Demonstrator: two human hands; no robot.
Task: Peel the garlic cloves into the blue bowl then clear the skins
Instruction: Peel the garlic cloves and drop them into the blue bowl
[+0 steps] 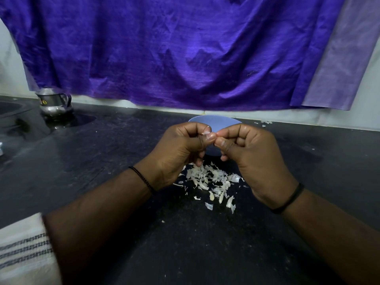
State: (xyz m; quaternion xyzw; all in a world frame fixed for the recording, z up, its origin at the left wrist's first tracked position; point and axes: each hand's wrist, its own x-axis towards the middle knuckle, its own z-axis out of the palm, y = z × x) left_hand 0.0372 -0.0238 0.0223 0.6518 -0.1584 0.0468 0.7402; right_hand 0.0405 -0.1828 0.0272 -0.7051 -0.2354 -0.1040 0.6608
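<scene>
— Hands first: what do they hold?

— Both are curled. The left hand (pixel 181 149) and the right hand (pixel 253 155) meet thumb to thumb above the blue bowl (pixel 216 123), pinching a small garlic clove (pixel 206 132) between them. Only a pale sliver of it shows past the fingertips; whether it is peeled I cannot tell.

— And the bowl?

— Mostly hidden. Its far rim rises behind the knuckles and a patch of wall shows in the gap between the palms. The inside is out of sight, so any cloves in it cannot be seen.

— Skins?

— A loose pile of garlic skins (pixel 209 182) lies on the black counter (pixel 102 161), just on the near side of the bowl, between the wrists. A few stray flakes (pixel 265 122) sit near the wall on the right.

— Edges, room?

— The counter's near edge is cut off by the frame. A striped cloth (pixel 22 249) covers the lower left corner. A steel jug (pixel 54 102) stands far left, well apart from the bowl. Bare counter lies open on both sides of the hands. A purple cloth (pixel 185 48) hangs over the wall behind, its hem ending just above the bowl.
</scene>
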